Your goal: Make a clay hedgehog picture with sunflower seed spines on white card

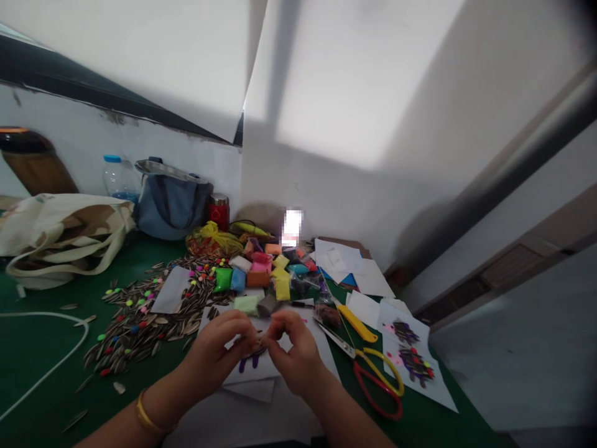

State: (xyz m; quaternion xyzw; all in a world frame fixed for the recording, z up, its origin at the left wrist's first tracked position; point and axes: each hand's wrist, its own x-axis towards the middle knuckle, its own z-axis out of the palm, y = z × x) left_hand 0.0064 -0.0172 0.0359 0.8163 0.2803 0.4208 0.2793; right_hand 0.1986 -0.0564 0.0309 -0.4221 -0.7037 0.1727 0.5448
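The left hand [217,351] and right hand [295,354] are both pinched narrow, fingertips nearly meeting above a partly hidden figure with purple legs [255,361] on the paper sheet [323,356], between the sunflower seeds [193,305] and the scissors [358,353]; whether they grip something small, I cannot tell. The step in hand looks like fine fingertip work at that figure. The next move probably calls for light, exact placing without shifting the sheet.

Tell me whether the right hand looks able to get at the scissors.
Probably yes: the scissors lie uncovered to the right of the right hand, and nothing seems to stand between them.
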